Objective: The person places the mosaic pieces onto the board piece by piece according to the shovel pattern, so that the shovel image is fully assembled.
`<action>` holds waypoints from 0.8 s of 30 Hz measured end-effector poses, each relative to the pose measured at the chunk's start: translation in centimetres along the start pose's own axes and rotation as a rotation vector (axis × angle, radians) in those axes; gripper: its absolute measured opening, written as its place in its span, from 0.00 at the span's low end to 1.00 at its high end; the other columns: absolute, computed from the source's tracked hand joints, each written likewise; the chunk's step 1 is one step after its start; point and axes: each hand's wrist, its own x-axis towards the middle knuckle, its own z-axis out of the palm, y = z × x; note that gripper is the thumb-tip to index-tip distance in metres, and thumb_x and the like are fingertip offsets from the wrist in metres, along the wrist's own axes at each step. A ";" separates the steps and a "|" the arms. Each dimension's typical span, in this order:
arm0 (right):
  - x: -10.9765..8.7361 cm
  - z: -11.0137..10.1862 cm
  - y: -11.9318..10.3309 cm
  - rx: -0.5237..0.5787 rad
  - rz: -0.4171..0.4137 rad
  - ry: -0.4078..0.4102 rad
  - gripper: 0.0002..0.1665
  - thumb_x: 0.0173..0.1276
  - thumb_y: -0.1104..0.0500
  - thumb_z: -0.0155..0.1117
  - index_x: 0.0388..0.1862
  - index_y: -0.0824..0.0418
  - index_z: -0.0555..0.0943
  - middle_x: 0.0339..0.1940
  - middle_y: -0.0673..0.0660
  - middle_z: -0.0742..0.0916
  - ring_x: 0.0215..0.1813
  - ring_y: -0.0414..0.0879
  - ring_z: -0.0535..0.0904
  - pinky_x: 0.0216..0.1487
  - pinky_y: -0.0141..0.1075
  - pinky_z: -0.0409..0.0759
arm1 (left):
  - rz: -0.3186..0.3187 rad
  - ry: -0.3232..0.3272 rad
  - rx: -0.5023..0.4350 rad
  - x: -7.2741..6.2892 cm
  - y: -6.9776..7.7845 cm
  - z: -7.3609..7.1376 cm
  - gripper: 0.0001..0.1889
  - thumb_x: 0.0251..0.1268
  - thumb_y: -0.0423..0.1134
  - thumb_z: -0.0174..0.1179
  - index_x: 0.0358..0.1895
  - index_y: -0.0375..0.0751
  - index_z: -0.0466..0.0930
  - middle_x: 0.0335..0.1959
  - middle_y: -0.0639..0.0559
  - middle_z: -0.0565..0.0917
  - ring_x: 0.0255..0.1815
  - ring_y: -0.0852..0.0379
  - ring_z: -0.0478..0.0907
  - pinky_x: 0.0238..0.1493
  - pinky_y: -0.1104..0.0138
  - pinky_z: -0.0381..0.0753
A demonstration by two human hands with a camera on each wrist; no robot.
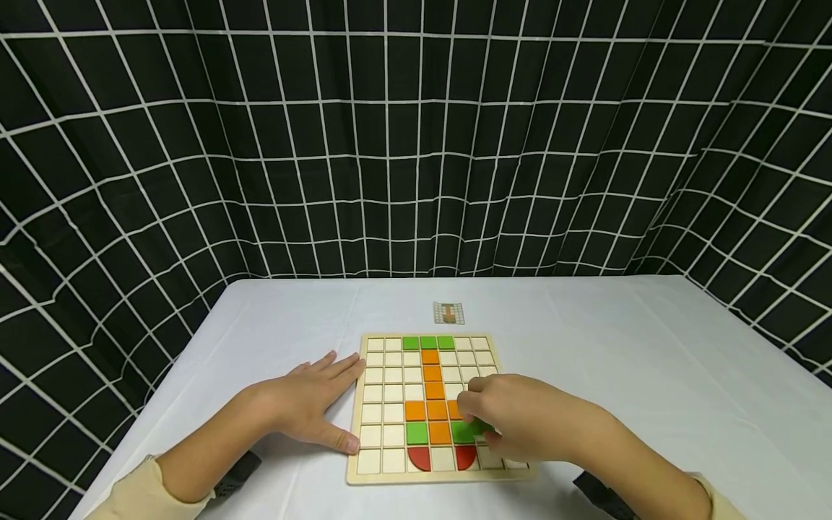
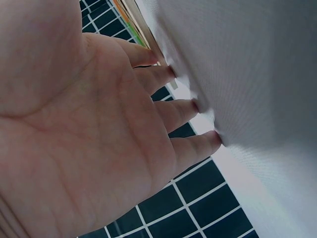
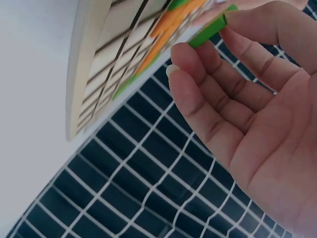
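A wooden grid board lies on the table, with cream squares and coloured tiles in it. Orange tiles form a column, with green tiles along the far row. Nearer the front are a green tile and two rounded red pieces. My left hand rests spread, its fingertips and thumb touching the board's left edge. Over the board's right side, my right hand pinches a green tile between thumb and fingers, tilted and lifted off the grid in the right wrist view.
A small picture card lies beyond the board's far edge. White cloth covers the table. Black curtains with white grid lines stand behind and on both sides.
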 end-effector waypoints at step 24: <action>2.9 2.0 -3.5 -0.237 -0.144 -0.058 0.13 0.55 0.62 0.76 0.29 0.52 0.77 0.24 0.41 0.73 0.27 0.34 0.66 0.30 0.25 0.68 | 0.011 0.000 -0.001 0.0 -0.2 0.1 0.65 0.45 0.78 0.64 0.82 0.44 0.48 0.81 0.49 0.51 0.80 0.40 0.43 0.74 0.41 0.49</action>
